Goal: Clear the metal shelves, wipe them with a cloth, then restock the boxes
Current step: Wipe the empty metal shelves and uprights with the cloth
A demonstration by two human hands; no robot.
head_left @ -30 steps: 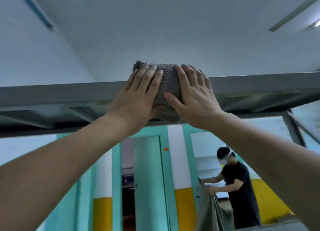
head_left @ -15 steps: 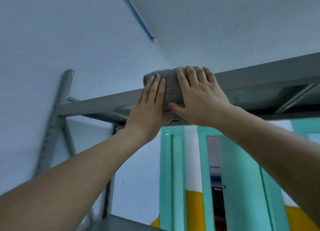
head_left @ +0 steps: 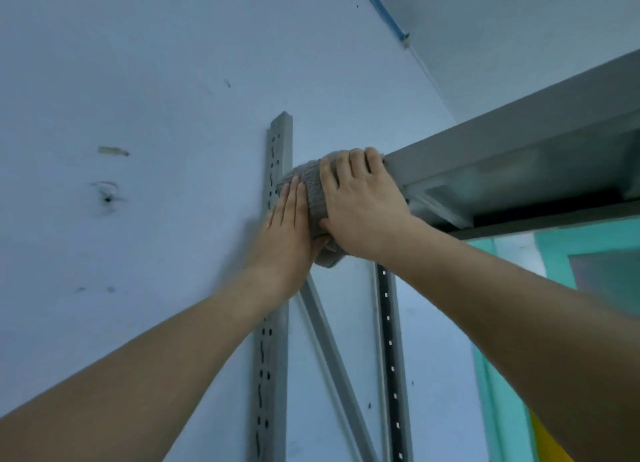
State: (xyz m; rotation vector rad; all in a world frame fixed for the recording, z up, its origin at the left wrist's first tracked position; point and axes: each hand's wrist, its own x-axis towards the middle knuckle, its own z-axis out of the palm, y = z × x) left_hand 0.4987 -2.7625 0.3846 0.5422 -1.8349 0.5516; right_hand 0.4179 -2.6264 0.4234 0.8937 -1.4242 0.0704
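**Cloth**: grey, folded, held overhead at the left end of the shelf front edge, where the edge meets the slotted post.

**Left hand**: fingers straight and together, pressing flat on the cloth's left side.

**Right hand**: fingers together, bent over the cloth's top onto the shelf lip. The thumb is tucked against the hanging fold.

**Boxes:** none in view. The shelf top is hidden from below, so it cannot be told whether it is clear.

**Risks:**
- The cloth probably snags on the post's slots or the corner joint if pushed further left.
- Fingertips may scrape the metal lip under pressure.
- The loose lower fold could slip free if the thumb eases.
- Reaching overhead may strain balance and shake the frame.

**Markings:** no brand, label or writing can be read on the cloth, shelf, post or wall.
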